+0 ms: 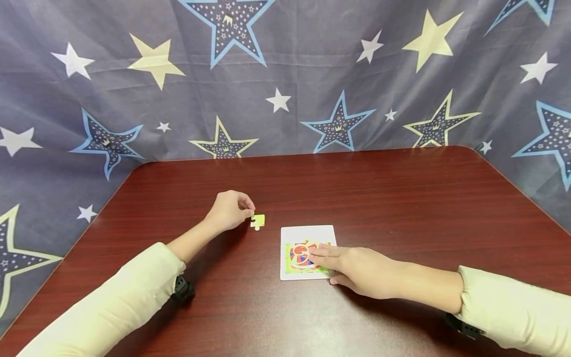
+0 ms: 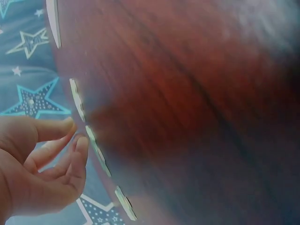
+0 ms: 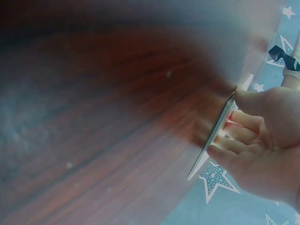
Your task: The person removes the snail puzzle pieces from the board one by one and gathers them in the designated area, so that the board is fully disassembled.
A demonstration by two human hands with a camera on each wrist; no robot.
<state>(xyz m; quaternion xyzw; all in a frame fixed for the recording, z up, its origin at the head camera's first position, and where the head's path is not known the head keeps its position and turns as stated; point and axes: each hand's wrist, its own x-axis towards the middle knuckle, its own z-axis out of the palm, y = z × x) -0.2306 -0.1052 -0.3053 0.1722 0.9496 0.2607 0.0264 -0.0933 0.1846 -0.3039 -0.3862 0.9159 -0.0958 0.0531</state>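
A white puzzle board (image 1: 308, 232) with a brightly coloured, partly filled picture lies near the middle of the table. My right hand (image 1: 363, 270) rests over its right side. The straight fingers touch the picture, while the thumb lies at the near edge; some of the picture is covered. Left of the board, my left hand (image 1: 230, 210) is at a yellow-green puzzle piece (image 1: 258, 221), with thumb and forefinger close together at its corner. In the left wrist view, several thin pieces (image 2: 98, 151) lie in a row beside the fingertips. I cannot tell whether these fingers pinch one.
The dark red wooden table (image 1: 401, 198) extends around both hands. A grey curtain (image 1: 290, 64) with stars hangs behind its far edge. Dark wrist devices (image 1: 183, 289) show beneath both pale sleeves (image 1: 513, 302).
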